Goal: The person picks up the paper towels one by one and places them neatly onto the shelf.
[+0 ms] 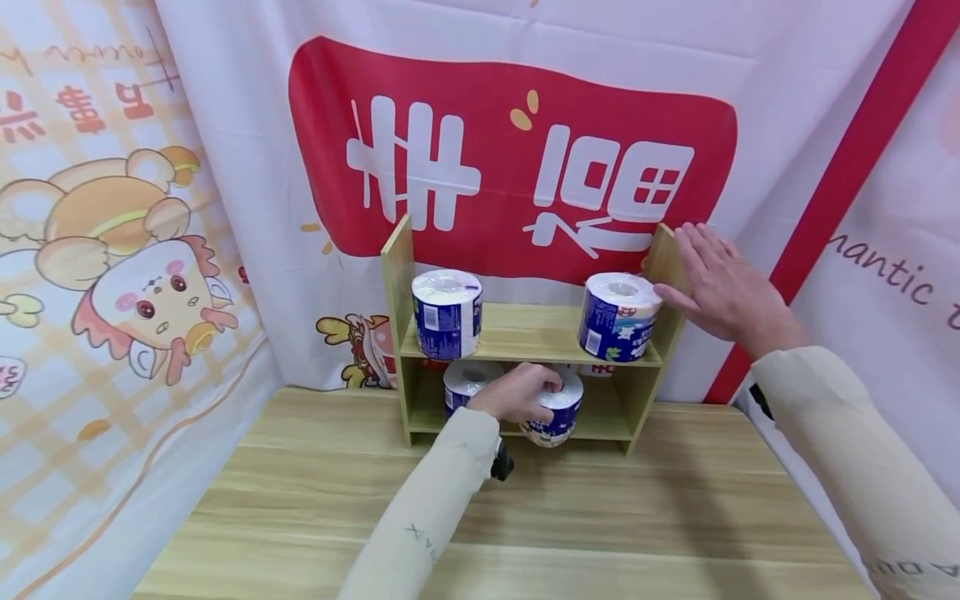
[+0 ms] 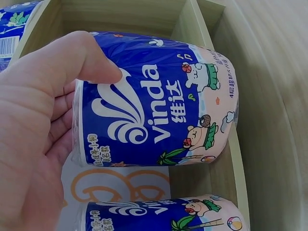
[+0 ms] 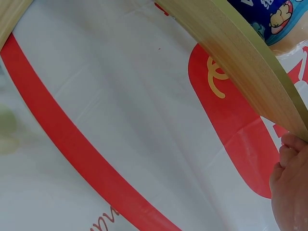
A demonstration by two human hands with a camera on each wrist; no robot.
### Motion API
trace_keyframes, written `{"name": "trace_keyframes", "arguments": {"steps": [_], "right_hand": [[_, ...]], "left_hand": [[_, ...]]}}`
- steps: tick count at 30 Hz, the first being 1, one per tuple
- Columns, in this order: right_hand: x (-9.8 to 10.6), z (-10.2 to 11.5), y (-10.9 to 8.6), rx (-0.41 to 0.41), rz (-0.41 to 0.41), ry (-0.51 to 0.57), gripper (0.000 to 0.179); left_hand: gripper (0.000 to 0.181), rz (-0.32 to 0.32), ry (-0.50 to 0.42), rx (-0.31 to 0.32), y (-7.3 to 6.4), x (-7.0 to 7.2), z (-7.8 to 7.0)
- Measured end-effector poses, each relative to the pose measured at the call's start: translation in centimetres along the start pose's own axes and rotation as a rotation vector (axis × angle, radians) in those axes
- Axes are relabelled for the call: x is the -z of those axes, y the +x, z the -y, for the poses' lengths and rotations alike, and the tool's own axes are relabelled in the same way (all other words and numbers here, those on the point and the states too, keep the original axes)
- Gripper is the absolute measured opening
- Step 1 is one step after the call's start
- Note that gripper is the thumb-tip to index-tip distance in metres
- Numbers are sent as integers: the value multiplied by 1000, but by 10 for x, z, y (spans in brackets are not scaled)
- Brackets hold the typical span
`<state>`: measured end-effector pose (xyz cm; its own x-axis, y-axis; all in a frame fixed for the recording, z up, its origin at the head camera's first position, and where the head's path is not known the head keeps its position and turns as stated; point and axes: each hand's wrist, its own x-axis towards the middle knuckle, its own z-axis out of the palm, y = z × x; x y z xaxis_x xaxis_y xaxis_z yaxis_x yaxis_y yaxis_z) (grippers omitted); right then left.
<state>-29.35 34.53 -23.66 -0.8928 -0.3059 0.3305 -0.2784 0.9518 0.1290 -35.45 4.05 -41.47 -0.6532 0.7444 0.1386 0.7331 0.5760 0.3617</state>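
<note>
My left hand point(image 1: 521, 392) grips a wrapped toilet roll point(image 1: 555, 417) at the lower level of a small wooden shelf point(image 1: 532, 329). In the left wrist view, the thumb lies on the blue Vinda label of this toilet roll point(image 2: 144, 106), and the other fingers are at its top end. The roll juts out a little past the shelf's front edge. My right hand point(image 1: 723, 287) is at the top of the shelf's right side panel point(image 1: 663, 258), its fingers extended. In the right wrist view, the fingertips point(image 3: 291, 142) are right at that panel's edge.
Two more wrapped rolls stand on the upper level, a left roll point(image 1: 447, 321) and a right roll point(image 1: 621, 321). Another roll point(image 1: 459, 379) is at the lower left, partly behind my left hand. The shelf stands on a wooden table point(image 1: 525, 525) against a printed cloth backdrop point(image 1: 502, 108).
</note>
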Motion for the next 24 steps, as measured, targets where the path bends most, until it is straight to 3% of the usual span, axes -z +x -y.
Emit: {"name": "trace_keyframes", "arguments": {"steps": [4, 24], "right_hand": [[-1, 2, 1, 4, -1, 3, 102], [0, 0, 1, 5, 0, 2, 103]], "left_hand": [[43, 9, -18, 32, 0, 0, 3], [49, 46, -61, 55, 8, -1, 5]]}}
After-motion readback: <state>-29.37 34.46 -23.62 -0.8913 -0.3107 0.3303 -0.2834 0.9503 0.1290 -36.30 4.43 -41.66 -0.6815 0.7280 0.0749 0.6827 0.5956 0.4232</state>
